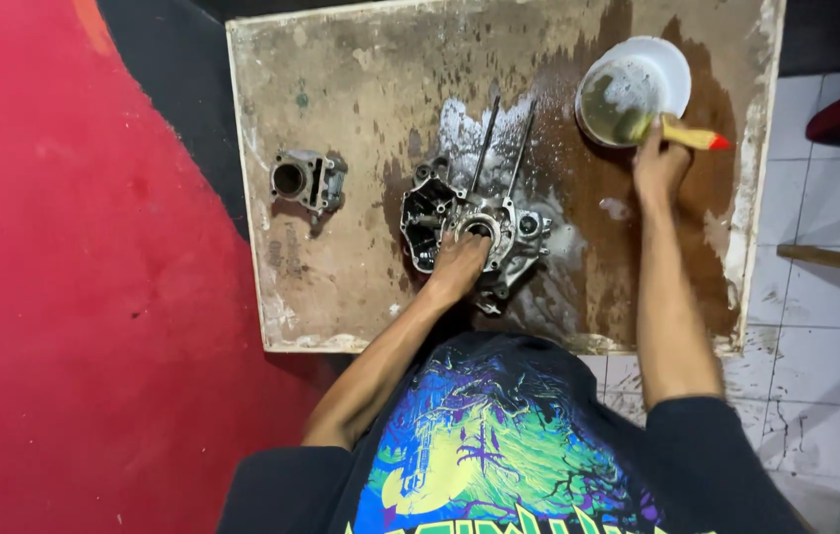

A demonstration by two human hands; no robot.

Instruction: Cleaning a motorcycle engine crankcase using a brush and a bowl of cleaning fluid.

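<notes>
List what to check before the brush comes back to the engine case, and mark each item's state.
1. Left hand steadying the engine case: ok, it rests on the case.
2. Right hand gripping the brush: ok, bristles in the bowl.
3. White bowl holds liquid: ok, foamy and murky.
4. Bristles loaded: cannot tell, hidden in the liquid.
5. Two long studs clear of the brush path: ok, they point away from the person.
6. Separate cylinder part out of the way: ok, apart to the left on the board.
</notes>
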